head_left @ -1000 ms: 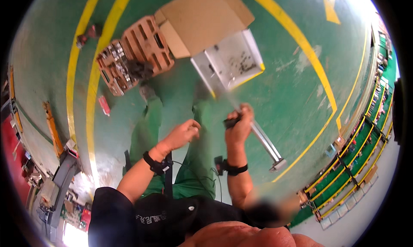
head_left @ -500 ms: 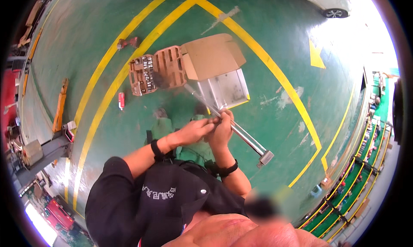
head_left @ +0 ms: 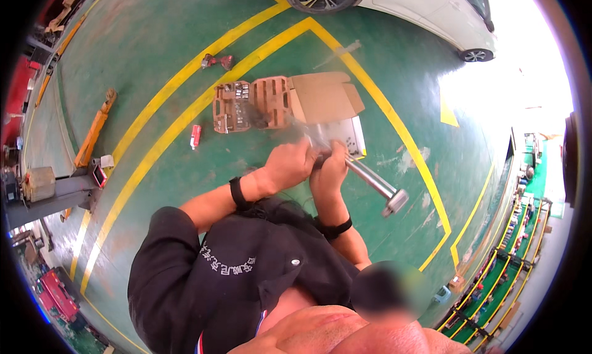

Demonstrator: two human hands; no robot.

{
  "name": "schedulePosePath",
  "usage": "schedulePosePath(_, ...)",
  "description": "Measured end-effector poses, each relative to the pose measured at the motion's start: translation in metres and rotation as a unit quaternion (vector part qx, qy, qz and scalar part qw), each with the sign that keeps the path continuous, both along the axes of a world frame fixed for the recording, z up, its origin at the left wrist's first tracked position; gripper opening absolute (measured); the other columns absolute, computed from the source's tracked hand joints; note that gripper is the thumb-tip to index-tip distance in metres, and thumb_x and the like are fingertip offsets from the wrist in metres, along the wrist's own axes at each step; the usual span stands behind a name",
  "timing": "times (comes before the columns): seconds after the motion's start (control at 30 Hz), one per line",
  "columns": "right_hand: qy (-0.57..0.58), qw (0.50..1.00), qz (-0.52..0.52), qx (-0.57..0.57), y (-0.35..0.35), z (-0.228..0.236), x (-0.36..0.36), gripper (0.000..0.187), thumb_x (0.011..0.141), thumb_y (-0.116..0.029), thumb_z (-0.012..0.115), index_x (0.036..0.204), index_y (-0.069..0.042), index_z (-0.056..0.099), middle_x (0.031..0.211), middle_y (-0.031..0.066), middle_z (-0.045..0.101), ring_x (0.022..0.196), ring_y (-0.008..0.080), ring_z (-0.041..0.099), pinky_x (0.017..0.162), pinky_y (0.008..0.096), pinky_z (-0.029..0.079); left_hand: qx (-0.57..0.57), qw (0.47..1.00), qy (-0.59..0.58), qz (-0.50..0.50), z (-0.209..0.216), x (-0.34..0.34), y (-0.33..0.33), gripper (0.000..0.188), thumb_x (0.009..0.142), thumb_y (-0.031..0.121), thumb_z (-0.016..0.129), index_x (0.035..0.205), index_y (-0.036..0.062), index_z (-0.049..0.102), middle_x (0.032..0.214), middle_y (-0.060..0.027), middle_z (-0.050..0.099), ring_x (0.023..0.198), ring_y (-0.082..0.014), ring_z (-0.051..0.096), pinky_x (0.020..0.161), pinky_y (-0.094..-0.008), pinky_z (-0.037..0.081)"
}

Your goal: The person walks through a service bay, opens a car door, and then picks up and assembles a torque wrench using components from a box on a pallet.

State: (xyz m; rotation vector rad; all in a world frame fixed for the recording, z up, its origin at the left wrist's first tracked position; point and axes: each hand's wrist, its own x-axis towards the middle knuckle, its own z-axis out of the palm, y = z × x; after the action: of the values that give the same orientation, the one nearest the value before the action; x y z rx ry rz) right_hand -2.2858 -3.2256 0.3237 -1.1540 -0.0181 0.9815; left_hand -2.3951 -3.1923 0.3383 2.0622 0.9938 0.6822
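A long, shiny metal rod with a blocky metal head [head_left: 396, 201] slants across in front of me, its head pointing down to the right. My right hand [head_left: 330, 168] is wrapped round its shaft. Close beside it, my left hand [head_left: 288, 166] is closed; what its fingers hold is hidden. The rod's far end is blurred beyond my hands. Behind that blur stands an open cardboard box [head_left: 324, 98] with a white side showing. Touching the box, an open orange-brown tool case [head_left: 271, 98] lies on the floor with sockets in it.
A red-and-black power tool [head_left: 219, 61] and a small red-and-white can [head_left: 195, 136] lie on the green floor. A white car [head_left: 407, 8] stands ahead. An orange lift arm [head_left: 95, 129] is at left, and yellow-railed shelving [head_left: 505, 261] at right.
Both hands and the rod have moved up and slightly right in view. My left hand has drawn into a tighter fist. The view has tilted, bringing more of the white car in.
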Motion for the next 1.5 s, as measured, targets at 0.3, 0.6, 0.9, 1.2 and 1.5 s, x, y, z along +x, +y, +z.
schedulePosePath(0.3, 0.048, 0.994, -0.081, 0.057, -0.025, 0.013, -0.051, 0.014, 0.088, -0.013, 0.048, 0.094, -0.003, 0.055, 0.067, 0.0023, 0.047, 0.06, 0.0121, 0.048, 0.057, 0.0257, 0.043, -0.011, 0.999, 0.008, -0.044, 0.039, -0.049, -0.032, 0.037, 0.1, 0.033, 0.035, 0.093, 0.003, 0.056, 0.07, -0.0232, 0.062, 0.067, -0.0446, 0.059, 0.055, -0.0502, 0.047)
schedulePosePath(0.6, -0.087, 0.982, -0.116, 0.12, -0.048, 0.043, -0.051, 0.009, 0.091, -0.009, 0.046, 0.094, -0.004, 0.052, 0.07, 0.0001, 0.046, 0.057, 0.0086, 0.047, 0.054, 0.0228, 0.043, 0.046, 0.992, -0.044, -0.107, 0.032, -0.032, -0.039, 0.034, 0.098, 0.03, 0.039, 0.098, 0.0029, 0.06, 0.078, -0.0219, 0.064, 0.077, -0.04, 0.063, 0.064, -0.0462, 0.05)
schedulePosePath(0.9, -0.034, 0.979, -0.188, 0.076, -0.122, 0.046, 0.008, 0.01, 0.092, -0.011, 0.046, 0.097, -0.004, 0.05, 0.07, -0.0012, 0.042, 0.059, 0.0062, 0.044, 0.051, 0.0198, 0.04, 0.015, 0.99, 0.076, -0.118, 0.044, 0.031, -0.106, 0.039, 0.097, 0.037, 0.042, 0.087, -0.0007, 0.05, 0.07, -0.0213, 0.063, 0.064, -0.0391, 0.062, 0.056, -0.0467, 0.049)
schedulePosePath(1.2, -0.12, 0.957, -0.258, 0.061, -0.19, 0.036, 0.049, 0.014, 0.093, -0.014, 0.044, 0.101, -0.004, 0.05, 0.077, 0.0002, 0.042, 0.07, 0.0093, 0.044, 0.063, 0.0243, 0.044, -0.086, 0.982, 0.005, -0.167, 0.038, 0.085, -0.145, 0.025, 0.089, 0.026, 0.054, 0.086, 0.001, 0.058, 0.083, -0.0212, 0.064, 0.079, -0.0394, 0.062, 0.069, -0.0451, 0.048)
schedulePosePath(1.5, -0.118, 0.948, -0.284, 0.088, -0.217, 0.039, 0.067, 0.016, 0.093, -0.013, 0.045, 0.102, 0.0, 0.049, 0.076, 0.0024, 0.044, 0.068, 0.0114, 0.047, 0.063, 0.0252, 0.044, -0.17, 0.968, -0.049, -0.175, 0.023, 0.114, -0.171, 0.029, 0.089, 0.028, 0.059, 0.085, 0.0, 0.06, 0.076, -0.0179, 0.063, 0.067, -0.0306, 0.061, 0.063, -0.0387, 0.048)
